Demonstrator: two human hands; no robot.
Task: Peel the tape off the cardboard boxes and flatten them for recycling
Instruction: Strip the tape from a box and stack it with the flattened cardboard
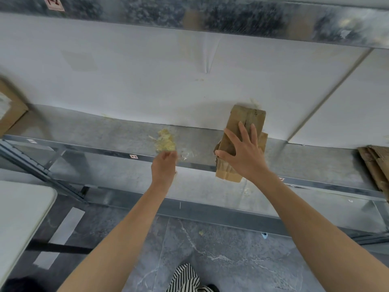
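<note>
Two bare arms reach forward to a grey metal shelf (pixel 101 129) set against a white wall (pixel 147 70). The right hand (pixel 242 157) lies flat on a flattened cardboard box (pixel 246 119), fingers straight and spread, palm pressing down on it. This box lies on the shelf, its far end against the wall and its near end jutting over the shelf's front edge. To its left, well apart, a crumpled wad of yellowish tape (pixel 165 140) sits on the shelf. The left hand (pixel 163 167) is at the wad's near edge with its fingers bunched together; blur hides whether they pinch any tape. More flattened cardboard (pixel 374 165) is stacked at the shelf's far right, and a brown box (pixel 10 114) stands at its far left. A white tabletop (pixel 21 218) shows at lower left, above a grey marbled floor (pixel 210 249).
</note>
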